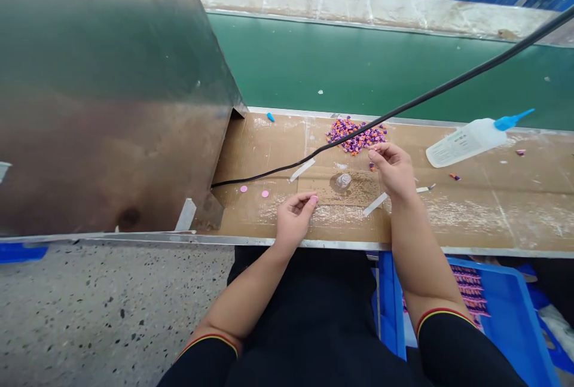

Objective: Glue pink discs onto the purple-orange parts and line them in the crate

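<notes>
My left hand is closed in a pinch on a small pink disc, just above the cardboard surface. Near the pile of small purple and orange pieces, the fingers of my right hand are pinched together; what they hold is too small to name. A small clear, rounded lump sits on the cardboard between my hands. Two more pink discs, one farther left and one closer, lie left of my left hand.
A black cable slants over the cardboard. At the right lies a white bottle with a blue nozzle. A large metal box stands at left. Behind is a green belt; a blue tray with pieces is below right.
</notes>
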### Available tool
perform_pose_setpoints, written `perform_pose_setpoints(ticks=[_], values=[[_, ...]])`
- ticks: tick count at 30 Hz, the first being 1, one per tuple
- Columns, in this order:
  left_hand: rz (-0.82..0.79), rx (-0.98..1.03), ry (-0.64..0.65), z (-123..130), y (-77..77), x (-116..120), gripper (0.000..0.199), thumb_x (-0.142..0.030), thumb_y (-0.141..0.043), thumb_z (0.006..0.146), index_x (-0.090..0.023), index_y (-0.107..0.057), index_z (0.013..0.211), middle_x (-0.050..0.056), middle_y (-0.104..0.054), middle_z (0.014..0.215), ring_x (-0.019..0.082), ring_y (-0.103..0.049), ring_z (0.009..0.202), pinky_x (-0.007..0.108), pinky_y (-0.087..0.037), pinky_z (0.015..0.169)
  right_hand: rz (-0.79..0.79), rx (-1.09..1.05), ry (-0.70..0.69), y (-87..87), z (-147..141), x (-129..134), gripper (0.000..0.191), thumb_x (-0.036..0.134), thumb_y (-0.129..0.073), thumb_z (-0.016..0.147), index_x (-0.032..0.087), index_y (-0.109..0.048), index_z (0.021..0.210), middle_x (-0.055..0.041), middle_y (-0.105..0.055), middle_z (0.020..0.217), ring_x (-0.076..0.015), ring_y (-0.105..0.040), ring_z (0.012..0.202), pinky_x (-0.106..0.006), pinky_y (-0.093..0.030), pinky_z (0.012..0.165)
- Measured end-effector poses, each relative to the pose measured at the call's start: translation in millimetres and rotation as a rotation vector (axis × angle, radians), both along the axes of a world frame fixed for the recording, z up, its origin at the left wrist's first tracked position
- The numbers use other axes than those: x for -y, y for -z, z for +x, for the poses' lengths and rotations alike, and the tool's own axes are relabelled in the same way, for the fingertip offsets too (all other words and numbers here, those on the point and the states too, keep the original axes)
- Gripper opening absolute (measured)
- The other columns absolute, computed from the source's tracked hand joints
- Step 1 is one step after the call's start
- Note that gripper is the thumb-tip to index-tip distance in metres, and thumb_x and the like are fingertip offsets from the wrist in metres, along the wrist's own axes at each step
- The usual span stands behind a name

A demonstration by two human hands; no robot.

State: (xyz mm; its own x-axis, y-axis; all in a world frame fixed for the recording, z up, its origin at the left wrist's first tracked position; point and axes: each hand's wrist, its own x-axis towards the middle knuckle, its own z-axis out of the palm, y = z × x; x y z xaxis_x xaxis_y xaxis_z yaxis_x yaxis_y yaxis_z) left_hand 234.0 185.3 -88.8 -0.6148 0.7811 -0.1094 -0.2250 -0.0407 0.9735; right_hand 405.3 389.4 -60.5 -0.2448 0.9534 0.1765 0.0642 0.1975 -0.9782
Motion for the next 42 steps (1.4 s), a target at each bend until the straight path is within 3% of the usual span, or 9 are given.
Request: perform_pose_setpoints(ticks=[2, 4, 10, 15, 20, 24, 29, 36, 42], values=[[-0.005, 0.045, -0.030, 1, 3.7, 0, 0.049, -0.061, -0.096, 0.074, -0.016, -0.087, 0.091, 0.008, -0.079, 0.078, 0.017, -0.073, 0.069, 0.030, -0.065, 0.069, -0.009, 0.011, -0.009, -0.6, 1, -1, 0.038, 0.055, -0.091, 0.073, 0.026, -0.068, 0.081, 0.0036, -0.061, 0.068, -0.0129, -0.052, 0.057, -0.027, -0.046, 0.052], [0.008, 0.046, -0.048, 1, 6.2, 2, 0.047, -0.059, -0.096, 0.075, -0.016, -0.088, 0.094, 0.009, -0.081, 0.083, 0.017, -0.074, 0.072, 0.031, -0.067, 0.072, -0.026, 0.042, -0.039, -2.4, 2, 1, 0.034, 0.052, -0.089, 0.074, 0.026, -0.067, 0.079, 0.0047, -0.058, 0.063, -0.0118, -0.049, 0.054, -0.027, -0.045, 0.052], [0.081, -0.007, -0.029, 0, 9.5, 3, 0.039, -0.056, -0.093, 0.082, -0.020, -0.090, 0.097, 0.011, -0.084, 0.097, 0.019, -0.078, 0.087, 0.029, -0.067, 0.077, 0.013, 0.281, -0.238, -19.4, 7, 16, 0.033, 0.054, -0.083, 0.083, 0.024, -0.076, 0.094, -0.0062, -0.081, 0.087, -0.0224, -0.078, 0.081, -0.036, -0.065, 0.077], [0.120, 0.035, 0.006, 4, 10.1, 7, 0.039, -0.057, -0.092, 0.084, -0.022, -0.091, 0.102, 0.009, -0.084, 0.088, 0.015, -0.074, 0.070, 0.028, -0.068, 0.070, 0.298, 0.612, -0.291, -36.0, 16, 24, 0.022, 0.042, -0.075, 0.093, 0.023, -0.084, 0.095, -0.0080, -0.083, 0.090, -0.0228, -0.076, 0.075, -0.037, -0.064, 0.075], [0.179, 0.001, 0.035, 7, 6.5, 11, 0.035, -0.056, -0.091, 0.087, -0.025, -0.091, 0.103, 0.012, -0.086, 0.107, 0.020, -0.082, 0.090, 0.030, -0.072, 0.082, 0.524, 0.796, -0.436, -40.3, 14, 27, 0.020, 0.027, -0.065, 0.098, 0.024, -0.085, 0.098, -0.0074, -0.084, 0.091, -0.0223, -0.074, 0.074, -0.035, -0.059, 0.074], [0.175, 0.032, 0.047, 7, 6.4, 12, 0.033, -0.052, -0.095, 0.084, -0.024, -0.091, 0.102, 0.011, -0.086, 0.103, 0.020, -0.082, 0.093, 0.032, -0.071, 0.087, 0.596, 0.907, -0.482, -40.4, 7, 29, 0.018, 0.023, -0.065, 0.100, 0.024, -0.083, 0.099, -0.0065, -0.082, 0.089, -0.0223, -0.073, 0.073, -0.035, -0.057, 0.077], [0.162, 0.087, 0.018, 7, 9.4, 11, 0.038, -0.052, -0.096, 0.082, -0.022, -0.090, 0.104, 0.010, -0.085, 0.099, 0.019, -0.080, 0.088, 0.031, -0.069, 0.085, 0.636, 0.982, -0.496, -38.2, 2, 28, 0.020, 0.021, -0.063, 0.101, 0.022, -0.083, 0.101, -0.0097, -0.084, 0.096, -0.0274, -0.077, 0.090, -0.037, -0.058, 0.083], [0.179, 0.045, -0.025, 4, 9.2, 10, 0.035, -0.053, -0.094, 0.085, -0.025, -0.091, 0.105, 0.009, -0.082, 0.098, 0.017, -0.078, 0.090, 0.026, -0.065, 0.078, 0.660, 1.017, -0.473, -34.2, -4, 33, 0.020, 0.021, -0.062, 0.102, 0.022, -0.082, 0.101, -0.0110, -0.083, 0.098, -0.0285, -0.078, 0.094, -0.038, -0.057, 0.083], [0.118, 0.162, -0.012, 4, 5.5, 9, 0.046, -0.062, -0.098, 0.075, -0.021, -0.089, 0.093, 0.008, -0.082, 0.085, 0.015, -0.075, 0.075, 0.027, -0.066, 0.072, 0.601, 0.883, -0.412, -39.6, -2, 41, 0.017, 0.024, -0.064, 0.099, 0.023, -0.080, 0.093, -0.0064, -0.081, 0.086, -0.0230, -0.073, 0.075, -0.036, -0.057, 0.074]])
